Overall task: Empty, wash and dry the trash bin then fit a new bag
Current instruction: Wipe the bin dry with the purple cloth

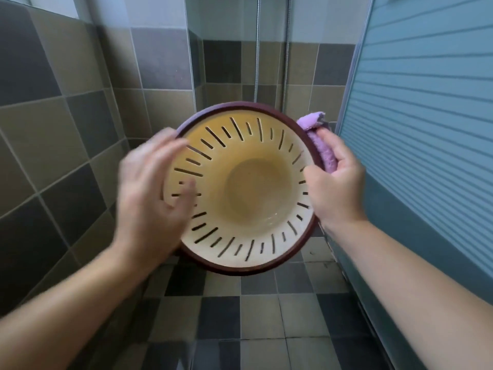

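Fingers [170,148] of the left hand [149,193]: spread and fairly straight, blurred, laid over the near-left rim of the trash bin [256,193]; impossible to tell whether actually gripping or merely resting against the plastic. Fingers [329,145] of the right hand [338,182]: curled round the bin's right rim, pinching a lilac cloth [321,145] against it, thumb inside on the cream wall.

Bin held up in the air between both hands, mouth tipped toward the camera, above a checkered floor [266,316]. Round, tapering shape; smooth, glossy cream-yellow plastic inside, pierced by narrow slots of alternating long and short lengths fanning out like rays; solid circular bottom (faintly shiny, perhaps wet, hard to say). Thick dark maroon band round the rim.

Cloth soft and nubbly, terry-like, folded into a thick wad, one end poking up past the rim beside the fingertips.

Surroundings: matte square wall tiles [66,116] in grey, olive and charcoal with pale grout; similar squares underfoot; a ribbed metal shower hose [286,49] hanging straight down at the back; a frosted glass door [426,102] with horizontal stripes at right, framed in pale metal.
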